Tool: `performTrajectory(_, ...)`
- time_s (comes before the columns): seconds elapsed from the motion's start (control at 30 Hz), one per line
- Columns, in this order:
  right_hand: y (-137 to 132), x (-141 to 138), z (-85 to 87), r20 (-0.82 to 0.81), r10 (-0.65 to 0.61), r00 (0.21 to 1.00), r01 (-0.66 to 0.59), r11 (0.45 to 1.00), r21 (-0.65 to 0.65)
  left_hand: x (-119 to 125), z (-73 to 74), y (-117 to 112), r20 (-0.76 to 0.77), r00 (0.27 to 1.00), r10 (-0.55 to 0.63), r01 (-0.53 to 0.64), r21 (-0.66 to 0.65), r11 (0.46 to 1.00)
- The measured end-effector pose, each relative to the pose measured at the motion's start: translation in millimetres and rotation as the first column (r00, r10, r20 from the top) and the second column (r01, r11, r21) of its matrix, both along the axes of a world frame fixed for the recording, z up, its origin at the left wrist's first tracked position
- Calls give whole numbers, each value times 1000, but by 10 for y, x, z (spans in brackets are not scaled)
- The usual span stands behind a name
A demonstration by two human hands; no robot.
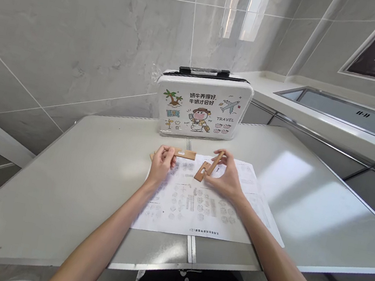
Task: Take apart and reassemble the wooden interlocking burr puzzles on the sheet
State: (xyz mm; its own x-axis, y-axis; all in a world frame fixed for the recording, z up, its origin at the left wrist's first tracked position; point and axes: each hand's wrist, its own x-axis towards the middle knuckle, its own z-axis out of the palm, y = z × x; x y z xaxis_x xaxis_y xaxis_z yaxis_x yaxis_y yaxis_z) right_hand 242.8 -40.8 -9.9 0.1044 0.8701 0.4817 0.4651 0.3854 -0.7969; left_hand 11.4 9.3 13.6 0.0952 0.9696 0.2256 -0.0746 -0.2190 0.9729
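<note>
My left hand is closed on a flat notched wooden piece, whose slotted end sticks out to the right. A bit of wood also shows at the left of that hand; whether it is the same piece I cannot tell. Between thumb and fingers of my right hand are wooden pieces: a slim bar standing at a slant and a short notched block beside it. They touch or join near the thumb. Beneath both hands lies a printed sheet with small drawings, upside down to me.
A white cartoon-printed case in clear plastic stands at the back of the pale table, near the tiled wall. To the right runs a counter with a sink. A seam divides the table.
</note>
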Motion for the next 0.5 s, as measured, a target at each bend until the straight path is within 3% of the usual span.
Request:
performTrajectory(0.07,49,84,-37,-65,-51,997,50,999,-16,-46,15,20,14,999,40,-40,0,999)
performTrajectory(0.23,123,129,-161,-75,-21,997,12,992,-125,-6,-5,-25,-50,999,2,-2,19,1000)
performTrajectory(0.37,73,46,-169,-37,36,999,-44,973,-226,54,-42,-83,-253,967,21,-1,82,997)
performTrajectory(0.5,7,0,-102,-48,138,989,-146,949,-278,46,-73,-104,-495,868,41,16,110,994)
